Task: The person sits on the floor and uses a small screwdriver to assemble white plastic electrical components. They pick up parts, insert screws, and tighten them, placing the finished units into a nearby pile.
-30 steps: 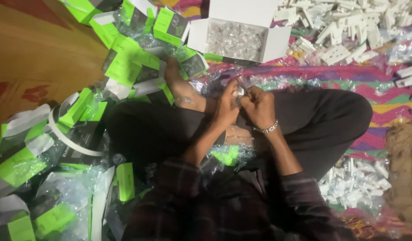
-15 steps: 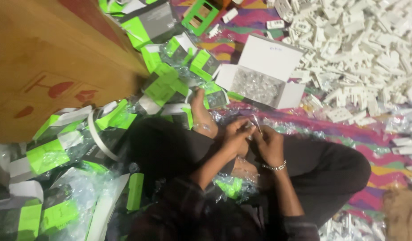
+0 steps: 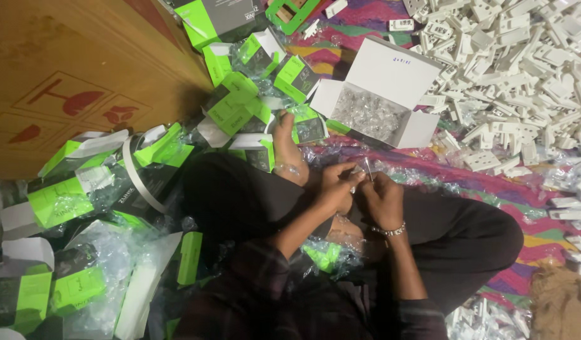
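Since a second ago my left hand [image 3: 336, 182] and right hand [image 3: 379, 196] stay pinched together on a small clear packet [image 3: 368, 169]; the open white box [image 3: 373, 101] beyond them has come closer, so packing continues.

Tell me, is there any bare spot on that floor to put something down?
Little. The striped mat shows bare between the open white box, the white parts pile and the knee. Left of the hands, green boxes and plastic bags crowd everything.

I see both forearms bent inward above the crossed legs. The left hand [image 3: 335, 182] and the right hand [image 3: 381, 198] are touching, their fingers curled tight together; the right wrist carries a bracelet.
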